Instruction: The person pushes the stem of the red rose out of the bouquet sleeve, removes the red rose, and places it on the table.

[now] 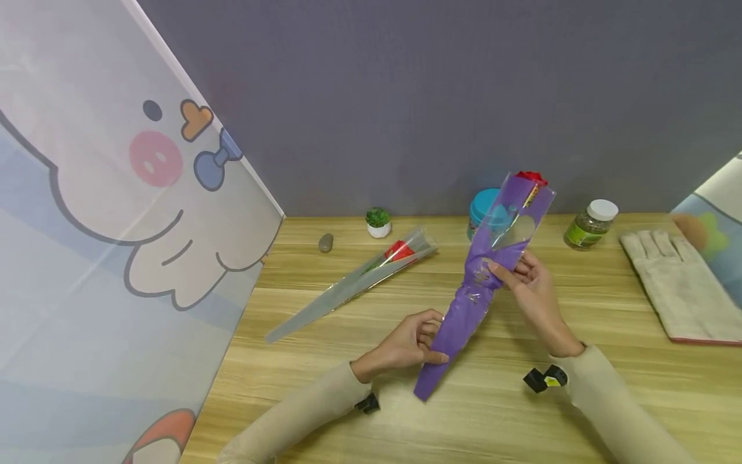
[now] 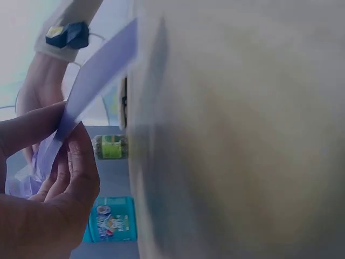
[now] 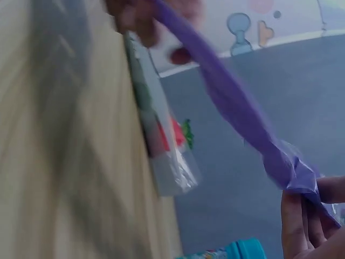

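Observation:
Both hands hold a red artificial rose in a purple wrapper (image 1: 472, 299), tilted above the table with its red bloom (image 1: 531, 177) at the upper right. My left hand (image 1: 410, 341) pinches the narrow lower end between thumb and fingers. Higher up, my right hand (image 1: 532, 287) pinches the crinkled middle, thumb in front. The left wrist view shows the purple strip (image 2: 89, 81) between left thumb and fingers. In the right wrist view, the right fingers (image 3: 294, 221) grip the bunched wrapper (image 3: 242, 118). A second rose (image 1: 400, 250) lies in a clear and grey sleeve (image 1: 342, 293) to the left.
Along the back stand a small potted plant (image 1: 379, 222), a blue-lidded tub (image 1: 484, 205) partly behind the purple wrapper, and a white-lidded jar (image 1: 591, 224). A grey stone (image 1: 326, 243) lies at the back left. At the right are pale work gloves (image 1: 684, 287). A grey wall (image 1: 406, 109) rises behind.

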Available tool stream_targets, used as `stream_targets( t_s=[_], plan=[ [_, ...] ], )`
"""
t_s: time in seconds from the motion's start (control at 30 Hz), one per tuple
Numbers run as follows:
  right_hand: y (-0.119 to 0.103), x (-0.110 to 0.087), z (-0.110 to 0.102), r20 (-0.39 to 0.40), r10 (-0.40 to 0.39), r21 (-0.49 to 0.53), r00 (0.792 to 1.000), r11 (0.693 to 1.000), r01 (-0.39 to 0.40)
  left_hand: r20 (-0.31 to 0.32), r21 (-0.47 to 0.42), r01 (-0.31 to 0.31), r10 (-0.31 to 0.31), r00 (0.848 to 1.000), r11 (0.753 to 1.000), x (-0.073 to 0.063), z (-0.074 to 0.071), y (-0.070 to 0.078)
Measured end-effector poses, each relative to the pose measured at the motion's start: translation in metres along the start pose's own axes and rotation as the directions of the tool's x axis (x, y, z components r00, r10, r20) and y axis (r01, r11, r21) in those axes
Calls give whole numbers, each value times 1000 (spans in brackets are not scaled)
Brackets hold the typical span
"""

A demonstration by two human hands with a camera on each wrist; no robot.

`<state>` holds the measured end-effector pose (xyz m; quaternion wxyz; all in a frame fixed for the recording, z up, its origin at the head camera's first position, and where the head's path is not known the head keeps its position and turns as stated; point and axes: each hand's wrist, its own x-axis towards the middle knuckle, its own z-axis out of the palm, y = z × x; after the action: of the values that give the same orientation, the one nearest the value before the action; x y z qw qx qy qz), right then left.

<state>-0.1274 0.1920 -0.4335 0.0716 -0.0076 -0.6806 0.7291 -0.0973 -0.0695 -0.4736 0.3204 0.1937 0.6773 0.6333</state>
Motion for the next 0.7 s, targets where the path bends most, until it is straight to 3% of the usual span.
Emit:
stream_targets(
  t_s=[0.1,0.3,0.7],
  plan=[
    [-4,4,-6,-14,4,96,1000,995,-2,13,-6,15,-15,1000,1000,-3,1,-2],
    [-9,6,-8,-20,-17,190,1000,982,21,-13,28,10,-10,1000,1000,-4,0,1],
    [-10,6,-9,-15,-49,227,999,972,51,-43,26,-17,18,999,1000,-1,-2,1]
  ],
)
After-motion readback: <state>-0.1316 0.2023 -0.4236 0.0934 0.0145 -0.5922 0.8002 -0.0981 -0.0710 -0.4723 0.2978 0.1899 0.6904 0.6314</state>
